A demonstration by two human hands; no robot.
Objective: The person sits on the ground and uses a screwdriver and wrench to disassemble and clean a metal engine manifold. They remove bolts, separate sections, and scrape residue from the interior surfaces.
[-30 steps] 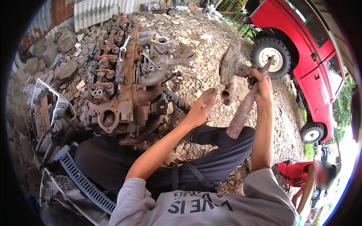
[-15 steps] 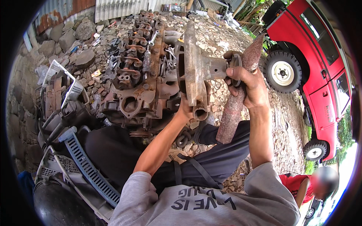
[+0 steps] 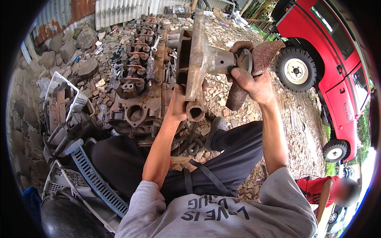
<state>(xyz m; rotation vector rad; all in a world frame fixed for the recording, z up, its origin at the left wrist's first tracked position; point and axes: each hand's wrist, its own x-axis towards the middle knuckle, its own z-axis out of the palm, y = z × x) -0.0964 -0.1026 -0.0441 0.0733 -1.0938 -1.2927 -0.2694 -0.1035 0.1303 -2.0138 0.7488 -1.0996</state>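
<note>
Both of my hands hold up a rusty engine water pump, a flat-plated casting with a pipe stub at the bottom and a hub sticking out to the right. My left hand grips its lower side by the pipe stub; the fingers are mostly hidden behind it. My right hand is closed about the round hub flange. A curled reddish-brown strip of sandpaper is pinched in that same hand, one end bent up to the right, the other hanging below. Behind the pump lies a rusty engine with exposed rockers and springs.
A wrench and other tools lie on the engine. Crates, one of them blue, stand at my left. Stones line the left side. At right are a red off-road vehicle and a person in red.
The pump has shifted slightly left and turned, showing more of its hollow left side. The sandpaper, a long strip before, is now bent over against the hub flange.
</note>
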